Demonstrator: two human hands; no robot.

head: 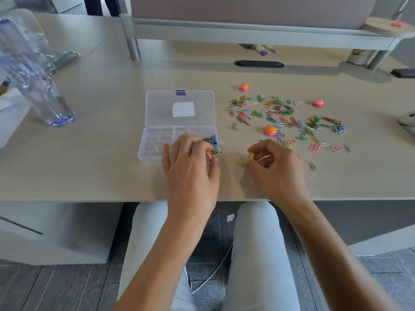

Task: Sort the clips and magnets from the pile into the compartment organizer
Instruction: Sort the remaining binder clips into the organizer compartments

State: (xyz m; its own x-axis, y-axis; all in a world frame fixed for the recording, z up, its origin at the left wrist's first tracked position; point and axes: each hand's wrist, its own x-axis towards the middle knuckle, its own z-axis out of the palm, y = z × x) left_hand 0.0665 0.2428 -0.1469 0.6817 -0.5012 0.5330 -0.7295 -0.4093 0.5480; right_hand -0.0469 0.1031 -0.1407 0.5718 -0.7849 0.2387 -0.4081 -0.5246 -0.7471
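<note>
A clear compartment organizer [155, 140] lies open on the desk, its lid [179, 108] folded back. My left hand [190, 167] hovers over its right front corner and pinches small binder clips [214, 151], with a blue binder clip [213, 138] beside the fingers. My right hand [276, 169] pinches a yellow binder clip [248, 156] just above the desk. A pile of coloured paper clips [283, 115] spreads to the right. Three round magnets lie there: an orange magnet [243, 87], a pink magnet [318, 102] and an orange-pink magnet [270, 130].
A clear plastic bottle [33, 75] stands at the left. A monitor shelf [258, 34] crosses the back of the desk, with a cable slot [258, 63] under it. Loose binder clips [233, 126] and stray paper clips [312, 166] lie near the pile. A white object [407, 120] sits at the right edge.
</note>
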